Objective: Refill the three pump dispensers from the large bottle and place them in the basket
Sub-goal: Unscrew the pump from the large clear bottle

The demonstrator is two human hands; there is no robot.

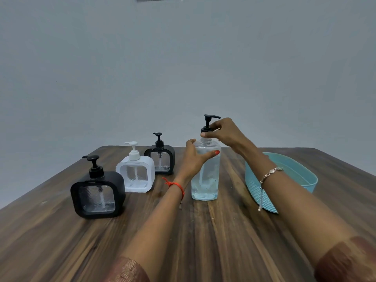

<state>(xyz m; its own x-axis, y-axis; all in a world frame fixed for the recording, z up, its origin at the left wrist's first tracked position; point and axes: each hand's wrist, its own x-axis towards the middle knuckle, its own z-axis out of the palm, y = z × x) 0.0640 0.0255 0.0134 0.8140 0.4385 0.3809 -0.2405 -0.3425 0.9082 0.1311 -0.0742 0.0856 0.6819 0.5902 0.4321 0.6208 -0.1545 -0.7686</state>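
A tall clear large bottle (205, 180) with pale liquid stands upright at the table's middle. My left hand (193, 157) wraps its upper body. My right hand (223, 133) pinches the collar of its black pump top (209, 123). Three square pump dispensers stand in a diagonal row to the left: a black dispenser (97, 193) nearest, a white dispenser (135, 173) in the middle, a second black dispenser (160, 159) farthest. A light blue basket (309, 176) sits to the right, partly hidden by my right forearm.
The wooden table (183, 231) ends at a far edge just behind the dispensers, with a plain grey wall beyond. The left table edge runs close to the nearest black dispenser.
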